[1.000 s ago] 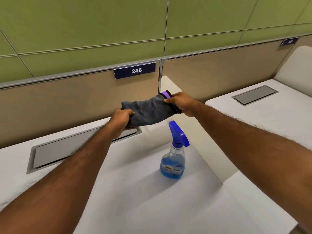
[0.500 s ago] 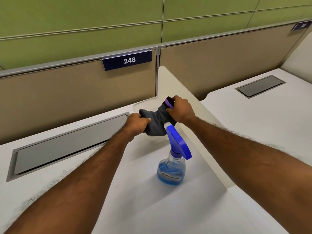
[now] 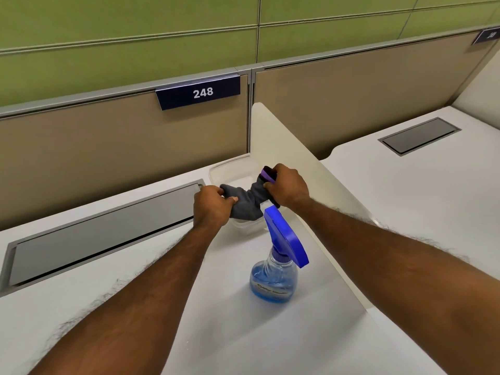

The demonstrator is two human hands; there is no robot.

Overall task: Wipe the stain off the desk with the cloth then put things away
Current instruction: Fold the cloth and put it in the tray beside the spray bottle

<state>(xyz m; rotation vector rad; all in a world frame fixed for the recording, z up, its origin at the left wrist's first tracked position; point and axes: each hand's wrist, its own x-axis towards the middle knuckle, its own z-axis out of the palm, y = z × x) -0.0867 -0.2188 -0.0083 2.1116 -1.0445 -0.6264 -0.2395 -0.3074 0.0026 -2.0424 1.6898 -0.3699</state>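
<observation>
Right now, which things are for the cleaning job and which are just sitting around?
For the job:
- grey cloth, gripped by the left hand and right hand
- clear tub under the cloth
- blue spray bottle
- desk

Just sitting there:
- 248 sign
- grey flap set in the desk
- white divider

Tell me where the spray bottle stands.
Head view, right of centre: the spray bottle stands upright on the desk, just nearer than the clear container, left of the divider.
</observation>
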